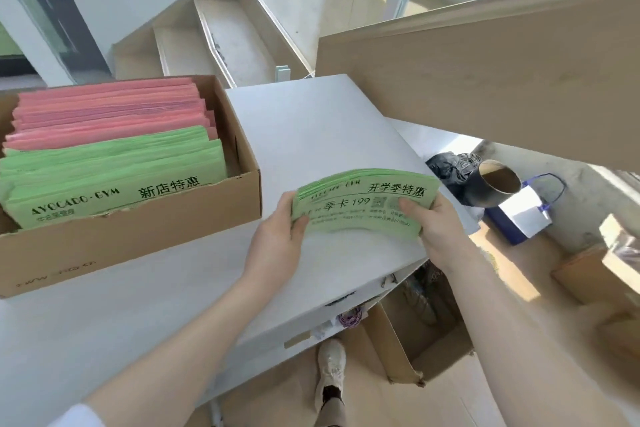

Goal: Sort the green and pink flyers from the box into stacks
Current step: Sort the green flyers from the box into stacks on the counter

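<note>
A brown cardboard box (145,239) stands at the left of the white tabletop (311,135). Inside it, pink flyers (110,107) are packed at the back and green flyers (110,170) at the front. I hold a bowed bundle of green flyers (360,208) just above the tabletop, right of the box. My left hand (277,236) grips its left end, thumb on top. My right hand (433,225) grips its right end. The bundle's lower edge is close to the table; whether it touches is unclear.
A tan board (485,73) leans at the upper right. Right of the table, on the floor, are a dark cylinder (498,184), a blue and white bag (523,218) and open cardboard boxes (433,333). A shelf unit (225,35) lies behind. My shoe (330,367) shows below.
</note>
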`<state>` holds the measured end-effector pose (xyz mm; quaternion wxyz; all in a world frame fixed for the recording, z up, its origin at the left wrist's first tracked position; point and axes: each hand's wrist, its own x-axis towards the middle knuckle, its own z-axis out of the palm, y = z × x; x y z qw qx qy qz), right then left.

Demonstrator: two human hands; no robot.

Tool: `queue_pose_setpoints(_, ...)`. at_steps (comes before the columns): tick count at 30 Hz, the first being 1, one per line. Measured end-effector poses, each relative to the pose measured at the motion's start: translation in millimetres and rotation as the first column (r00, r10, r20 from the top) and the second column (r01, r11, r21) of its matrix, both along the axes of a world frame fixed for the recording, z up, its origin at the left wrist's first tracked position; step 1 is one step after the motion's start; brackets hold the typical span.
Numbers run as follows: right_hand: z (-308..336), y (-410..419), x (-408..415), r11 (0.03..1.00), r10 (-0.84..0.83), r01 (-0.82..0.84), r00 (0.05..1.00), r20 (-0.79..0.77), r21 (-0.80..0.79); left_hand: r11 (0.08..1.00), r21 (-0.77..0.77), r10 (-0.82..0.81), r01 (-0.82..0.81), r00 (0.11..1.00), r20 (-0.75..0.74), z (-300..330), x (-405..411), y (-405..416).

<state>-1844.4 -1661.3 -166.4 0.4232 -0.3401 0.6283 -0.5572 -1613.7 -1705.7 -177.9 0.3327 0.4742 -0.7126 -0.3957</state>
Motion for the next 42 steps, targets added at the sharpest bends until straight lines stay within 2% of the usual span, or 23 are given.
queue_pose_setpoints(4, 1.2, -57.2, -54.2, 0.998, -0.045, 0.046, 0.999, -0.003, 0.042, 0.984, 0.064, 0.173, -0.168, 0.981, -0.092, 12.8, -63.4, -58.1)
queue_pose_setpoints(8, 2.3, -116.5, -93.0, 0.991, -0.05, 0.055, 0.998, -0.044, 0.118, 0.923, 0.192, 0.365, -0.333, 0.915, -0.171, 22.7, -108.6, -113.4)
queue_pose_setpoints(12, 5.9, -174.3, -108.2, 0.986, 0.047, -0.032, 0.995, -0.09, 0.162, 0.858, 0.252, 0.497, -0.448, 0.847, -0.19, 18.5, -127.5, -157.5)
queue_pose_setpoints(16, -3.3, -219.0, -108.1, 0.954, 0.179, -0.137, 0.973, -0.142, 0.266, 0.721, 0.4, 0.68, -0.566, 0.688, -0.252, 10.7, -132.2, -201.7)
queue_pose_setpoints(19, -18.6, -243.5, -102.2, 0.97, 0.066, -0.016, 0.978, -0.197, 0.243, 0.609, 0.506, 0.775, -0.611, 0.595, -0.214, 6.5, -137.6, -227.3)
queue_pose_setpoints(22, -24.8, -269.6, -93.8, 0.973, -0.13, 0.146, 0.986, -0.1, 0.176, 0.601, 0.484, 0.775, -0.637, 0.613, -0.155, 0.0, -138.2, -241.9)
queue_pose_setpoints(25, -21.7, -295.4, -93.0, 0.976, -0.147, 0.154, 0.988, -0.057, 0.153, 0.616, 0.457, 0.757, -0.642, 0.642, -0.119, -8.9, -133.2, -251.8)
queue_pose_setpoints(28, -17.3, -301.5, -96.0, 0.984, -0.008, 0.039, 0.985, -0.172, 0.175, 0.607, 0.445, 0.764, -0.659, 0.638, -0.097, -9.8, -129.8, -253.9)
queue_pose_setpoints(30, -18.0, -294.0, -97.1, 0.978, 0.151, -0.095, 0.939, -0.31, 0.188, 0.617, 0.421, 0.756, -0.664, 0.649, -0.084, -9.3, -128.7, -251.6)
queue_pose_setpoints(33, -25.9, -281.2, -93.2, 0.923, 0.379, -0.255, 0.72, -0.581, 0.287, 0.699, 0.32, 0.674, -0.64, 0.738, 0.005, -9.8, -127.9, -246.8)
queue_pose_setpoints(34, -28.1, -279.3, -91.9, 0.921, 0.389, -0.263, 0.678, -0.624, 0.288, 0.723, 0.293, 0.644, -0.626, 0.764, 0.042, -10.2, -127.5, -246.1)
queue_pose_setpoints(37, -24.0, -280.9, -91.3, 0.927, 0.373, -0.236, 0.653, -0.659, 0.29, 0.747, 0.279, 0.612, -0.604, 0.788, 0.067, -10.5, -125.5, -250.6)
queue_pose_setpoints(40, -17.0, -279.8, -97.0, 0.92, 0.381, -0.199, 0.653, -0.655, 0.337, 0.734, 0.326, 0.644, -0.595, 0.763, -0.057, -9.2, -118.9, -265.8)
queue_pose_setpoints(42, -13.0, -274.0, -101.1, 0.929, 0.355, -0.137, 0.599, -0.718, 0.345, 0.764, 0.332, 0.611, -0.553, 0.786, -0.096, -4.5, -114.0, -278.5)
